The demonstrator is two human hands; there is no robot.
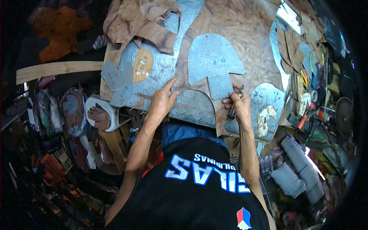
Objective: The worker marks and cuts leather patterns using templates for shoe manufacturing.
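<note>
Bench (193, 109), front edge: left hand (162, 100), empty, spread; right hand (239, 102), pinching dark tool (231, 113); grey template (214, 57) on leather (253, 42), liable to skew if tool nudges it.

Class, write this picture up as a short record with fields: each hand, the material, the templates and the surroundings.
Left hand: open, holding nothing, near the edge of the brown leather
Right hand: gripping a dark-handled tool, its exact kind unclear
Material: brown leather spread over a grey metal sheet
Templates: rounded grey template on the leather, rectangular grey piece below it; tan template further left
Surroundings: wooden strip left of the worktop
</note>
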